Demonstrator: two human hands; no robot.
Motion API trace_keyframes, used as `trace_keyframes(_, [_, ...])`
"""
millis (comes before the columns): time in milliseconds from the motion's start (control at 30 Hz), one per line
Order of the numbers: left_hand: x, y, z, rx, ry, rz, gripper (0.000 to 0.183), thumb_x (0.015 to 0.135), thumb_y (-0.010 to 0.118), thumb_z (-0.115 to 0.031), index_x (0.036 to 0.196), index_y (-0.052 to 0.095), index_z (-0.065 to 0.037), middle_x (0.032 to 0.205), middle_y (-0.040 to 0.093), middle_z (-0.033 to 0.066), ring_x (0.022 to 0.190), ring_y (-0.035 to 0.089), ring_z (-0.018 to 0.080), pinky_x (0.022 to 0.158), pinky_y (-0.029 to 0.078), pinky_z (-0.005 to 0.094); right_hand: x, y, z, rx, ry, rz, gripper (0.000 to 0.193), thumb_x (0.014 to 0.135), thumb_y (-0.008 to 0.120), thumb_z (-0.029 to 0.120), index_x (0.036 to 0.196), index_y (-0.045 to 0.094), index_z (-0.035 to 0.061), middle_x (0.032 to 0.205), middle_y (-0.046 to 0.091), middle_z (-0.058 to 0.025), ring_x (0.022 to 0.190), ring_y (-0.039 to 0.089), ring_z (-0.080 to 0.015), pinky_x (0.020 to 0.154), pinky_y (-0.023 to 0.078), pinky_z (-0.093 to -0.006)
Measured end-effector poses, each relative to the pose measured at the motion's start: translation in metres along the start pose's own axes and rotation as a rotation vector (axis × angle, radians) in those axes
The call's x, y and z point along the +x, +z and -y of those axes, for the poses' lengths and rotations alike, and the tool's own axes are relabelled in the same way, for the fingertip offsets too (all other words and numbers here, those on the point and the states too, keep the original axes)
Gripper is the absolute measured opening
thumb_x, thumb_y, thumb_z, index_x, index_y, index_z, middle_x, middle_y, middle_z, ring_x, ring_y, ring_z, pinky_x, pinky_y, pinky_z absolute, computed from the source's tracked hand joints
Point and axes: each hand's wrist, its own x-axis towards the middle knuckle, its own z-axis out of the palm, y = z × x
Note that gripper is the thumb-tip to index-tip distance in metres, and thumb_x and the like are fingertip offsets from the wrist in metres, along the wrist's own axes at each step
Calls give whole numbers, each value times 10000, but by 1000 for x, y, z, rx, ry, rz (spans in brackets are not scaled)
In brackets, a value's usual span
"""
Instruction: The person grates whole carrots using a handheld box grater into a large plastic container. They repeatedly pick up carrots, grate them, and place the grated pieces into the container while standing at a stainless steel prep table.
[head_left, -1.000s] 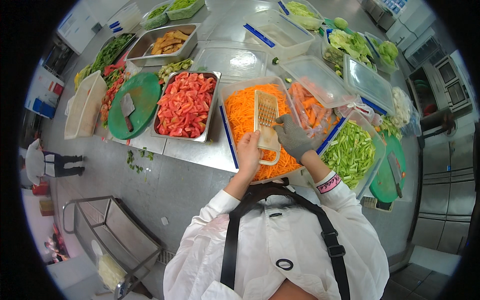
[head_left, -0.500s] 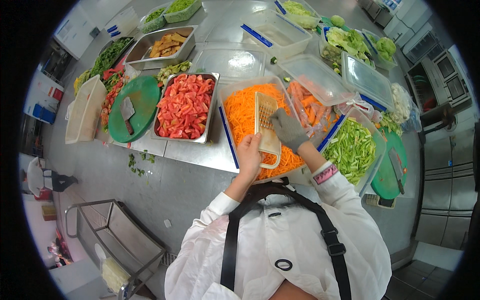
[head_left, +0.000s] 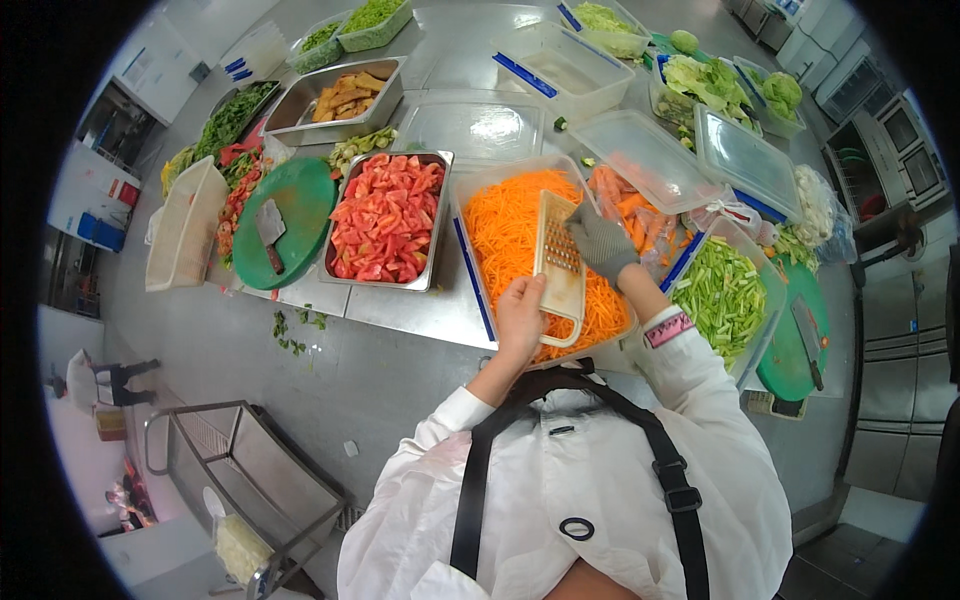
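Observation:
My left hand (head_left: 522, 318) is closed on the side of a beige flat grater (head_left: 562, 298) near its handle end. The grater is tilted over a clear plastic tub (head_left: 466, 262) heaped with orange shredded carrot (head_left: 508, 215). My right hand (head_left: 604, 244), in a grey knitted glove, presses against the grater's upper part from the right with its fingers curled. Whatever lies under those fingers is hidden. Just beyond the right hand, whole carrots (head_left: 643, 222) lie in a clear plastic bag.
Left of the tub stands a steel pan of chopped tomatoes (head_left: 388, 215), then a green round board (head_left: 310, 205) with a cleaver (head_left: 269, 230). To the right are a tub of cut green vegetable (head_left: 722, 300) and another green board (head_left: 785, 345) with a knife (head_left: 806, 338). A steel cart (head_left: 235, 480) stands lower left.
The whole view has shifted slightly, moving the table's things rightward in the picture. My gloved right hand has slid a little up along the grater; my left hand keeps its hold.

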Motion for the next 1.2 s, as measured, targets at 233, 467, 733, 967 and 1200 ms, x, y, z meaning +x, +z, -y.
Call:
trace_keyframes(233, [-9,6,6,135,6,17,192,913,559,-227,839,564,-49,625,518,3,402,383,59,344,279,209,11,12,-24,-22,22,-33,269,916,383,265,1051,431,37,810,632,-238,742,631,-389,672,477,-500])
trace_keyframes(467, [2,-8,6,42,38,55,177,923,545,-207,818,556,-64,658,575,9,430,430,37,342,300,183,-11,2,2,-162,-48,53,268,906,397,228,1042,444,2,801,644,-216,705,648,-365,620,501,-448])
trace_keyframes(733, [8,-18,4,39,27,-1,206,932,522,-219,832,551,-41,639,550,15,413,394,47,340,303,199,-23,-15,-39,268,296,-219,298,893,439,319,1084,502,99,993,619,-193,908,604,-361,791,454,-460])
trace_keyframes(967, [13,-36,-4,-76,23,-6,210,933,514,-204,876,562,-8,656,565,40,387,365,50,332,302,204,-33,-26,-162,-157,557,-112,299,847,485,319,1040,576,109,981,628,-174,908,596,-359,796,459,-423])
trace_keyframes(1200, [17,-35,-3,-76,-18,-44,209,933,504,-195,883,551,2,659,558,54,379,355,54,329,303,207,25,-19,-210,-306,379,-166,280,863,460,263,1075,603,151,1054,615,-169,976,591,-329,832,461,-422])
